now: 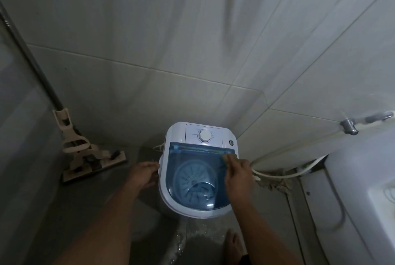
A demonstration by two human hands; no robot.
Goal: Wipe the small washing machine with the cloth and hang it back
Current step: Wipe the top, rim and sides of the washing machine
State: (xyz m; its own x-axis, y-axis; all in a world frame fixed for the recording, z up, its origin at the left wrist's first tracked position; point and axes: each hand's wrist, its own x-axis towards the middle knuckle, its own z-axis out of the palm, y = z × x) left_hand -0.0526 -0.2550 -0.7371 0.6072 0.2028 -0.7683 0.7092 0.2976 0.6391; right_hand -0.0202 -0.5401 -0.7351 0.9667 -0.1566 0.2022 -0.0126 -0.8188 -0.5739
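The grey floor (102,205) carries the washing machine (198,170) at centre frame, a mop (89,158) at left, a hose (277,176) at right.
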